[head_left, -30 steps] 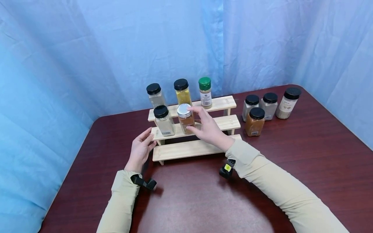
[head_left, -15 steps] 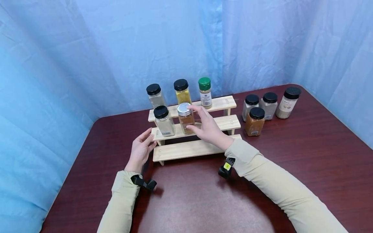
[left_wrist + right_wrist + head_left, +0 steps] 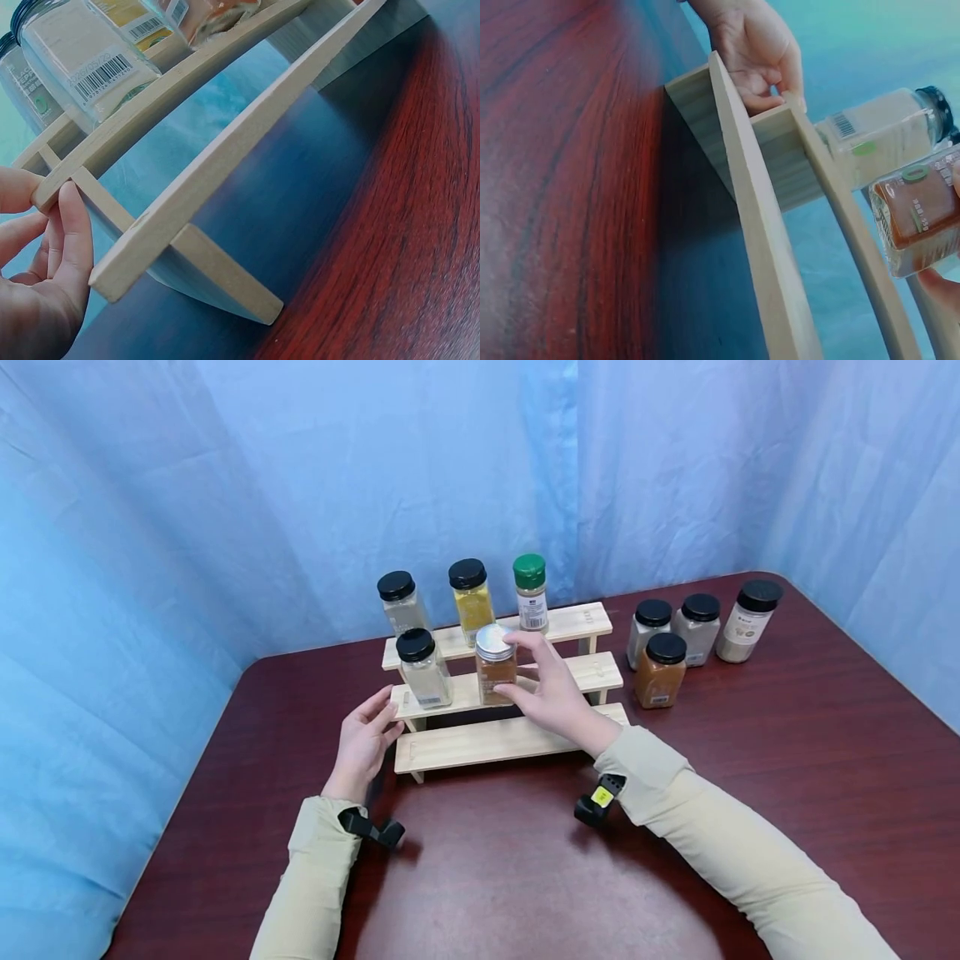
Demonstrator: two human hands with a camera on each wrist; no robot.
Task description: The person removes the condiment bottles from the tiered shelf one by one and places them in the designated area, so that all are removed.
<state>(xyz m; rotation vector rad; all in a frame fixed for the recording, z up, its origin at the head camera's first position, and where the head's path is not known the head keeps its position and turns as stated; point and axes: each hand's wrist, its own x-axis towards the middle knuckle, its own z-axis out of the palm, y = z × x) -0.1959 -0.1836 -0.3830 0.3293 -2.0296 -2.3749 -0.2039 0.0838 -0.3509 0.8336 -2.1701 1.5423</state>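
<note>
My right hand [image 3: 553, 695] grips a square spice jar [image 3: 493, 672] with a silver lid and reddish-brown powder, thumb and fingers on its sides. The jar is upright at the middle tier of a three-step wooden rack [image 3: 480, 745]; in the right wrist view its base is right at the board. With my left hand [image 3: 362, 745] I pinch the left end of that tier, as the left wrist view shows at the board end [image 3: 56, 187]. A black-lidded jar of pale powder [image 3: 426, 681] stands on the same tier, between my hands.
Along the top tier stand a black-lidded grey jar [image 3: 405, 612], a yellow jar [image 3: 474, 610] and a green-capped shaker [image 3: 532, 606]. Right of the rack, several jars, including an orange-brown one [image 3: 660, 681] and a taller white-labelled one [image 3: 744, 631], stand on the dark red table [image 3: 810, 743].
My right hand has shifted the silver-lidded jar a little to the right along the middle tier, widening its gap to the pale jar. The left hand keeps its hold on the rack.
</note>
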